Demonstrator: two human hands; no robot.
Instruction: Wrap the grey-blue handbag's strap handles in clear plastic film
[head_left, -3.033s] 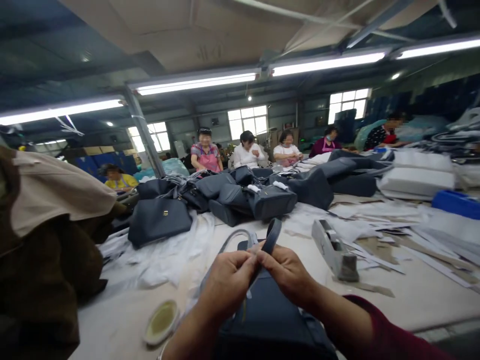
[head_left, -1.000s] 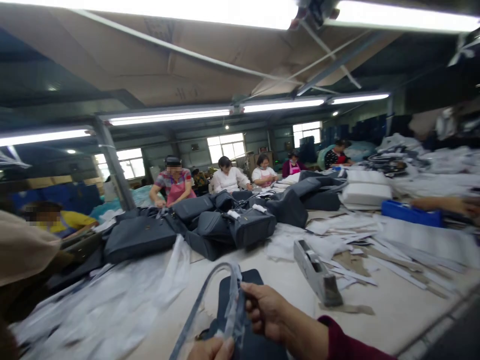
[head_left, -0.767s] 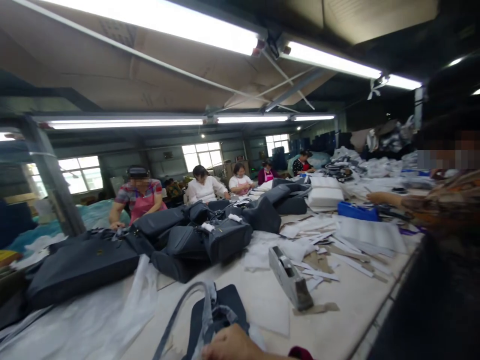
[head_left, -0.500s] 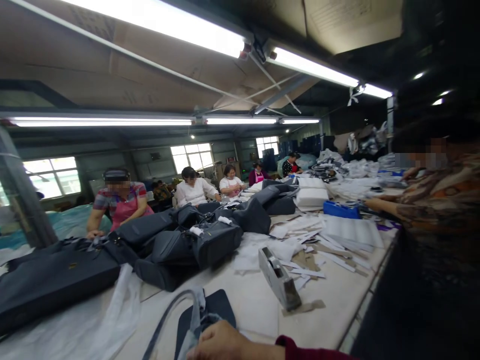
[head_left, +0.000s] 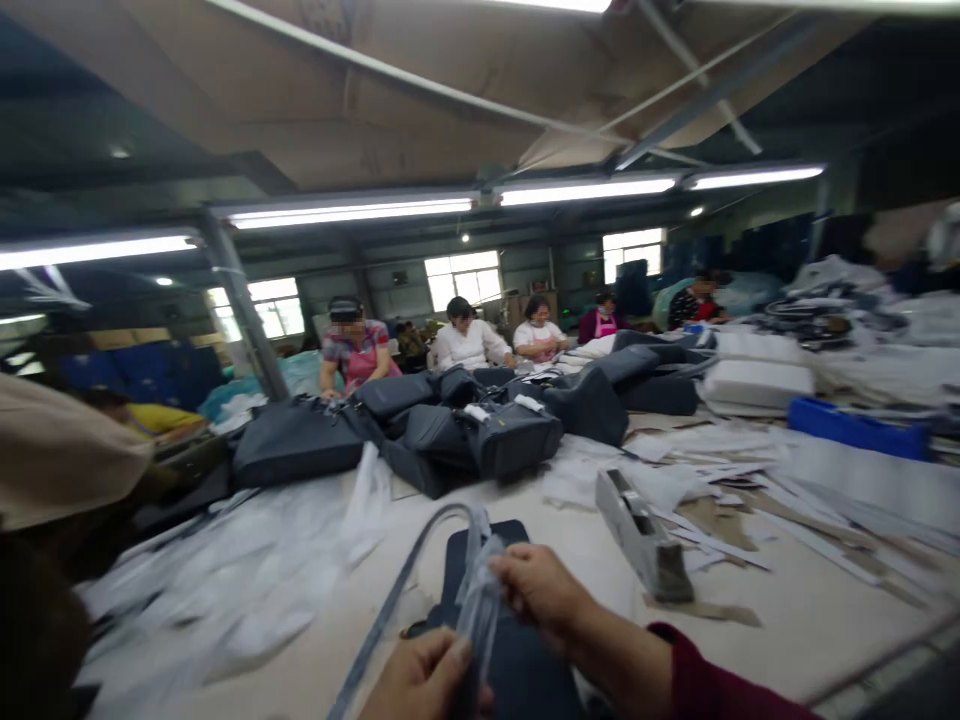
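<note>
Right hand [head_left: 541,590] pinched on clear plastic wrap [head_left: 480,590] (around bag handle [head_left: 420,555]), left hand [head_left: 420,685] closed on wrap's lower end

Left hand [head_left: 420,683] cut off by bottom edge, white wrappings [head_left: 225,590] motion-blurred, workers' faces blurred

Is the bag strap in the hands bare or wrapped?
Partly wrapped: clear plastic film bunches around the strap between left hand and right hand.
</note>
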